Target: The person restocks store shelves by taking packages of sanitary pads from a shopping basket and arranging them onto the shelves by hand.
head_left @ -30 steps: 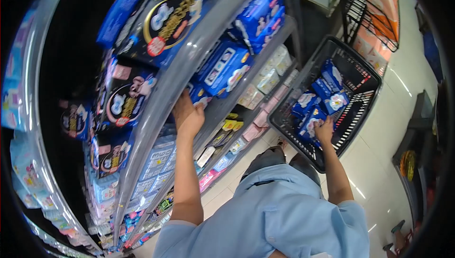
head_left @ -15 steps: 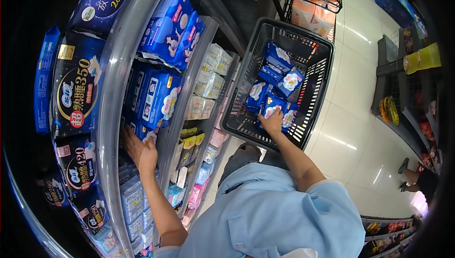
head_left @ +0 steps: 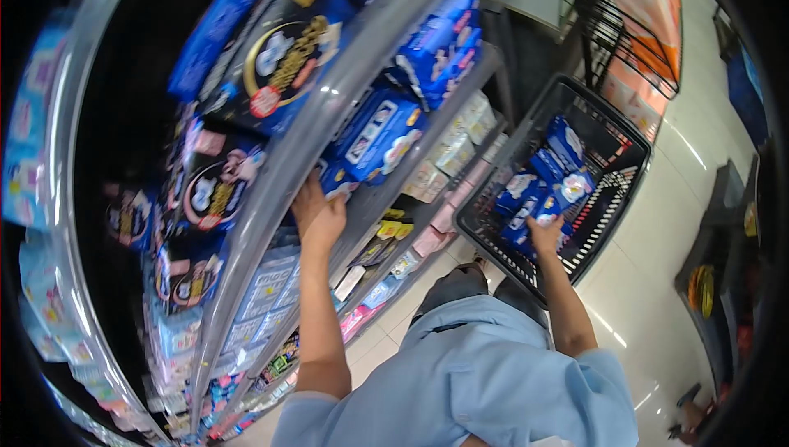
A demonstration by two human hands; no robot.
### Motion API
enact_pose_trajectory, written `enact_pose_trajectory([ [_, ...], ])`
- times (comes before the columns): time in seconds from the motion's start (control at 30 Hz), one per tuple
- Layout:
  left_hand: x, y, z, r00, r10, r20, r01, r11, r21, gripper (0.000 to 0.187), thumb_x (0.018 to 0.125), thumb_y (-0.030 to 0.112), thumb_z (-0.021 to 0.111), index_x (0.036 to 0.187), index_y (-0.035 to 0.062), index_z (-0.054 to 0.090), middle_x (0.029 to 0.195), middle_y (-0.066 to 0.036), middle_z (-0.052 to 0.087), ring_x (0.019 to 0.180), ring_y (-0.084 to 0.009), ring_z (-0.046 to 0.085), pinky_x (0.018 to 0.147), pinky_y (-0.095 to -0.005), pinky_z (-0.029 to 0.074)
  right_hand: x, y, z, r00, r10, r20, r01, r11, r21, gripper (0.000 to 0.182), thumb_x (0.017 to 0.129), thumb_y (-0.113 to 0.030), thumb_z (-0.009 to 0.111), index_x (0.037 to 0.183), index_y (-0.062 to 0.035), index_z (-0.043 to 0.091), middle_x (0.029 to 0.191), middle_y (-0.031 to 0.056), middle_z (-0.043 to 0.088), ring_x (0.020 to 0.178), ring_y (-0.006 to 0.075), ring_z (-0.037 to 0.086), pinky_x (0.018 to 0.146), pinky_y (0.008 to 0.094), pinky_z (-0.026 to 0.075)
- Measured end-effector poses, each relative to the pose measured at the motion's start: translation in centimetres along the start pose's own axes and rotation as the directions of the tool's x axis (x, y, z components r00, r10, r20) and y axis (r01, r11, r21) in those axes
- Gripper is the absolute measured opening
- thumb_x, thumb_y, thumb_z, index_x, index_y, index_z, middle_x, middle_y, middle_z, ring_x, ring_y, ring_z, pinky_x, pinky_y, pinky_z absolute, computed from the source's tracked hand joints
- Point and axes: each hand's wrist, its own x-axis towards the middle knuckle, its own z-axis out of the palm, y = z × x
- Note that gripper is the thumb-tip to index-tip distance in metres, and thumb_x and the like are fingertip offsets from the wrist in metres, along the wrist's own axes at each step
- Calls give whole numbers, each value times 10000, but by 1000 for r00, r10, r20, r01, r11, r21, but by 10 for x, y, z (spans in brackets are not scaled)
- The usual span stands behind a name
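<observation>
My left hand (head_left: 319, 218) reaches onto the shelf at the left, its fingers and thumb around the lower end of a small blue pack of sanitary pads (head_left: 335, 179). A larger blue pack (head_left: 380, 136) with a white cloud-shaped label sits just above it. My right hand (head_left: 546, 235) is inside the black shopping basket (head_left: 473, 221), gripping a blue pack of sanitary pads (head_left: 526, 215). Several similar blue packs (head_left: 565, 145) lie loosely around it in the basket. The fingertips of both hands are partly hidden.
Grey shelf edges (head_left: 329, 110) slant across the left side, with dark night-pad packs (head_left: 288, 61) on the upper shelf and pale packs (head_left: 267, 283) below. A black wire rack (head_left: 633, 36) stands beyond the basket. Tiled floor (head_left: 612, 283) and another shelf unit (head_left: 715, 241) lie to the right.
The view has turned, so shelf, basket and hands appear farther right and tilted. Both hands stay at the blue packs, left on the shelf and right in the basket.
</observation>
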Motion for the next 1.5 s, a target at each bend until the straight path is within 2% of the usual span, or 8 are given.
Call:
enact_pose_trajectory([
  [0.13,-26,18,-19,927,189,-325,-228,970,-87,666,766,202,636,1326,-22,352,1345,-255,362,1280,-391,302,1072,-498,156,-45,-89,-78,930,26,366,-238,801,549,984,713,-236,729,1407,10,76,1274,209,412,1122,297,467,965,361,364],
  [0.33,-95,84,-52,943,334,8,-287,821,-493,794,713,266,703,1335,-48,321,1312,-260,395,1244,-390,356,1043,-438,267,-139,-180,-111,731,-273,626,-223,771,596,911,777,-235,688,1421,-66,65,1199,134,467,999,184,528,737,286,457],
  [0.43,-118,107,-56,935,327,136,-231,855,-464,865,675,273,737,1344,-51,295,1215,-261,464,1149,-391,428,980,-426,342,-183,-206,-92,569,-395,721,-305,713,631,966,767,-207,720,1403,14,26,1286,182,380,1125,220,474,912,334,422],
  [0.63,-122,76,-63,993,65,96,-46,980,-191,807,657,163,720,1323,-49,319,1103,-225,492,973,-364,497,792,-437,415,-228,-226,-55,333,-595,731,-302,667,681,986,797,-255,694,1416,18,-23,1386,213,262,1217,281,407,963,354,391],
  [0.73,-109,48,-66,995,68,-77,-74,993,-89,741,667,108,703,1307,-16,351,1121,-204,492,1003,-355,491,824,-436,399,-227,-225,-32,228,-631,742,-54,752,657,934,816,-289,667,1420,24,26,1413,224,236,1229,306,402,954,357,401],
  [1.07,-85,19,-26,989,-72,-131,77,996,34,714,697,48,664,1336,98,349,1210,-155,451,1101,-334,449,888,-451,356,-216,-203,-21,284,-513,810,-17,842,539,679,845,-133,590,1389,22,214,1348,201,374,1071,205,524,911,292,426],
  [1.17,-82,19,-27,987,-118,-109,124,991,42,733,705,51,662,1357,108,331,1212,-158,448,1104,-334,447,895,-448,352,-206,-191,-2,317,-592,741,86,796,599,710,794,-210,637,1355,47,285,1299,240,414,1034,268,567,872,328,451],
  [1.5,-77,14,-28,990,-87,-115,95,993,68,697,721,46,646,1351,78,349,1194,-177,456,1071,-353,460,870,-453,356,-218,-260,7,19,-627,778,313,743,591,859,774,-242,646,1391,79,142,1433,262,205,1214,346,430,964,361,407],
])
